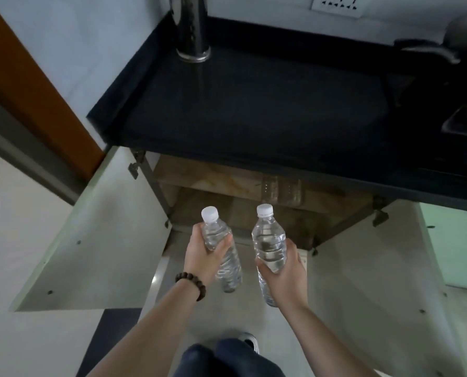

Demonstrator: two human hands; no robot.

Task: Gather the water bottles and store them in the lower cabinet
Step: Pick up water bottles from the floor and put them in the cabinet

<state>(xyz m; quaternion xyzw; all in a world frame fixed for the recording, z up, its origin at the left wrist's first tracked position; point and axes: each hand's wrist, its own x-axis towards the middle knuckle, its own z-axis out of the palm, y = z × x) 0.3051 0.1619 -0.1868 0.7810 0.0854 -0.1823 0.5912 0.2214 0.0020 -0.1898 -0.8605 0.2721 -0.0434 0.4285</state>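
Doors are standing wide on both sides of the lower cabinet (254, 202), the left door (96, 240) swung out beside the person's arm. Next, the left hand (206, 254) is gripping one water bottle (221, 251) around its upper body, cap up and base tilting down toward the floor. Right of it, the right hand (286, 268) is clasping a second bottle (269, 246) near its middle, held upright. Both bottles are hanging in front of the open cabinet, not yet inside. Likely trouble: thin ribbed plastic may be slipping through the fingers, or a cap may be knocking the dark countertop (254, 110) edge overhanging the shelf as the hands are reaching in.
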